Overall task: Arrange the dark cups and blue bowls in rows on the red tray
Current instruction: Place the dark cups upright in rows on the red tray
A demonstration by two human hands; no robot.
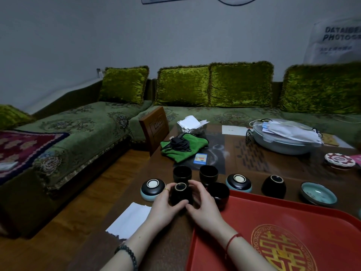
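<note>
An upside-down dark cup (180, 193) stands on the table left of the red tray (273, 222), with my left hand (163, 207) and my right hand (203, 205) wrapped around its two sides. Behind it stand two upright dark cups (182, 173) (208, 174), and a third (219, 194) stands by the tray's far corner. Another inverted dark cup (273, 186) sits further right. Two blue bowls lie upside down (152, 189) (239, 182). One blue bowl (318, 195) sits upright at the right. The tray holds nothing.
A white paper (130, 221) lies at the table's near left edge. Behind the cups are a green cloth with black cables (183, 146), a small blue card (200, 159), a grey lidded dish (283, 140) and a round patterned coaster (340, 160). A green sofa surrounds the table.
</note>
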